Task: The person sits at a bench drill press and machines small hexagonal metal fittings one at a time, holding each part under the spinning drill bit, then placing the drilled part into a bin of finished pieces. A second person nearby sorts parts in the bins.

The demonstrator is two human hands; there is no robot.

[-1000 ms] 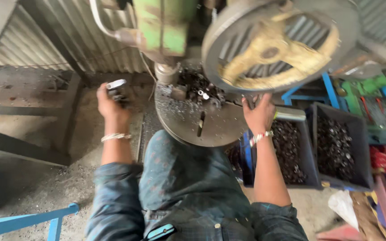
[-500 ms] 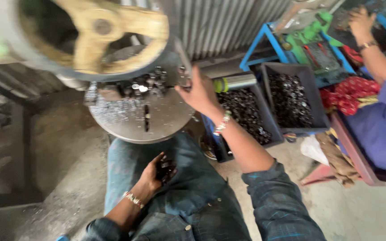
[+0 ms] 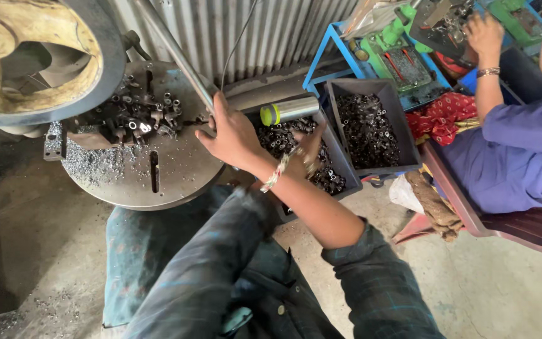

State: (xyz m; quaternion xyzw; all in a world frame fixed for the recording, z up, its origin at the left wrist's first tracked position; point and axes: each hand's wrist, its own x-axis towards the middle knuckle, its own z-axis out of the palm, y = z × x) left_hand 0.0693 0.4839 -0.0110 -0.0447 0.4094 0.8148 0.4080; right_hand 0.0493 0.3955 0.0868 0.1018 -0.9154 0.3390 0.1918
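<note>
— What is the right hand [image 3: 236,135] doing?

— Its fingers [image 3: 211,116] are wrapped tight around the metal lever bar [image 3: 177,53], low on the shaft. The bar's long axis runs on a slant, rising up and leftward from the fingers towards the big belt wheel [image 3: 32,59]; its lower end is hidden inside the grip.

— Why hold it so low?

— I'd judge the far end gives the most leverage on the machine.

— And the left hand?

— The left hand [image 3: 308,150] lies behind the right wrist, over the dark bin of small metal parts [image 3: 340,172]. It is blurred, so whether its fingers are open or closed I cannot tell.

— What sits just left of the gripping fingers?

— The round slotted machine table [image 3: 158,169], strewn with shavings, with small dark parts [image 3: 136,113] heaped under the wheel, close to hand for feeding, it seems.

— Anything beyond?

— To the right of the fingers lies a steel flask with a yellow cap [image 3: 290,110], then a second bin [image 3: 368,129], and a co-worker's hand [image 3: 484,34] well apart at a green machine [image 3: 403,59].
</note>
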